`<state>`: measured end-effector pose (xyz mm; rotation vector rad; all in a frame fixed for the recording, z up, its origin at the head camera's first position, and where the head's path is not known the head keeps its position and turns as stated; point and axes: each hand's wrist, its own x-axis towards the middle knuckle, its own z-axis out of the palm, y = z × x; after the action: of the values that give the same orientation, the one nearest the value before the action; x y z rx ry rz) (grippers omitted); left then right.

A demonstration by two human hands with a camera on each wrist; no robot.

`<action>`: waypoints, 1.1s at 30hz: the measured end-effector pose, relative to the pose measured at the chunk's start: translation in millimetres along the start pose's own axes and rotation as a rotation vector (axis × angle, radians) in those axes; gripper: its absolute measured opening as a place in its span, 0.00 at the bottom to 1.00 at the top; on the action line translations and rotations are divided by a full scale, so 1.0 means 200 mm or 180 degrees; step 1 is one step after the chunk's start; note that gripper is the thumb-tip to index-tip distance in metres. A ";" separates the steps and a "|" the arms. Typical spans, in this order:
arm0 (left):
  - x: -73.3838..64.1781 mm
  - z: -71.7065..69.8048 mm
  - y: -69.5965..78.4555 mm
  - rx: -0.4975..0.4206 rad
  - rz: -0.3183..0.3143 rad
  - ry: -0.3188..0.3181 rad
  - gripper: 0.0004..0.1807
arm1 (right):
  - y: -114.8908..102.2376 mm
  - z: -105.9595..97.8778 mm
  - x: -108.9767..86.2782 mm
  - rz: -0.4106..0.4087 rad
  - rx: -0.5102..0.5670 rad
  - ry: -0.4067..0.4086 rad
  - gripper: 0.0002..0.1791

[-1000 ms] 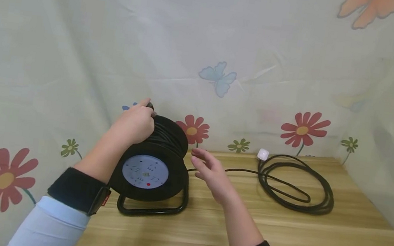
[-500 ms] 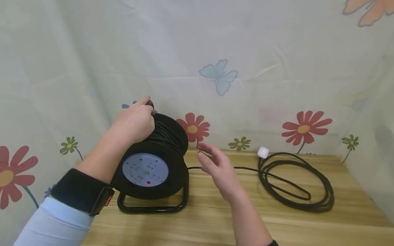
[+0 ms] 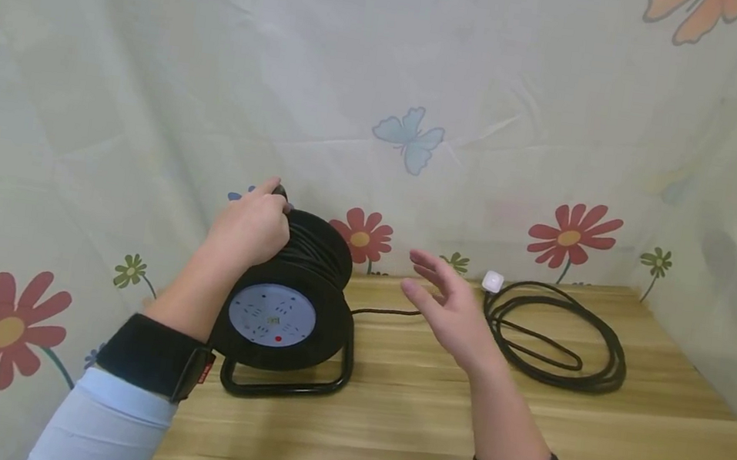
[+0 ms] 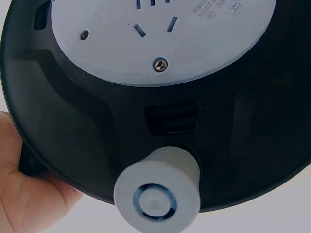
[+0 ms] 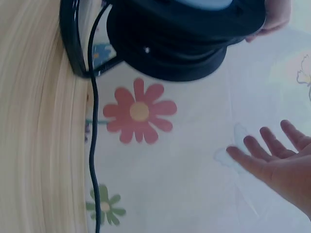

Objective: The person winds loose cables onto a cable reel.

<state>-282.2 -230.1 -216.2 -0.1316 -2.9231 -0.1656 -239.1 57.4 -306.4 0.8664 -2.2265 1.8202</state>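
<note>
Above the wooden table point(image 3: 383, 434), your left hand point(image 3: 252, 226) grips the reel's point(image 3: 323, 333) handle point(image 3: 282, 193); your right hand point(image 3: 458, 316) hovers, fingers apart.

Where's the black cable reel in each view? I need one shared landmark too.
Head: the black cable reel stands left of centre.
Left wrist: it fills most of the picture, cut off at top and right.
Right wrist: upper part, cut off at the top.
Shared landmark: the left hand, at left edge in left wrist, upper right in right wrist.
</note>
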 end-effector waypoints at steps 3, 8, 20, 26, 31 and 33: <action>-0.01 0.01 0.00 -0.0004 -0.0005 -0.0006 0.23 | 0.06 -0.06 0.00 -0.0002 -0.0326 0.0088 0.29; -0.02 0.01 0.00 -0.0002 -0.0015 -0.0022 0.24 | 0.24 -0.17 0.00 0.0118 -0.0785 0.0129 0.33; -0.04 0.02 0.03 -0.0023 -0.0010 -0.0020 0.22 | 0.36 -0.38 -0.09 0.0682 -0.2210 -0.0296 0.44; -0.04 0.02 0.03 -0.0012 0.0000 0.0056 0.21 | 0.47 -0.43 -0.10 0.0865 -0.2549 -0.0696 0.43; -0.06 0.02 0.03 -0.0020 -0.0024 0.0051 0.22 | 0.56 -0.48 -0.09 0.1002 -0.2796 -0.0934 0.44; -0.07 0.02 0.03 -0.0026 -0.0031 0.0065 0.23 | 0.59 -0.50 -0.09 0.1046 -0.2893 -0.1004 0.43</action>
<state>-269.3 -224.4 -222.4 -0.1164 -2.9034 -0.1794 -308.4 168.5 -389.3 0.6252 -3.0727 0.5535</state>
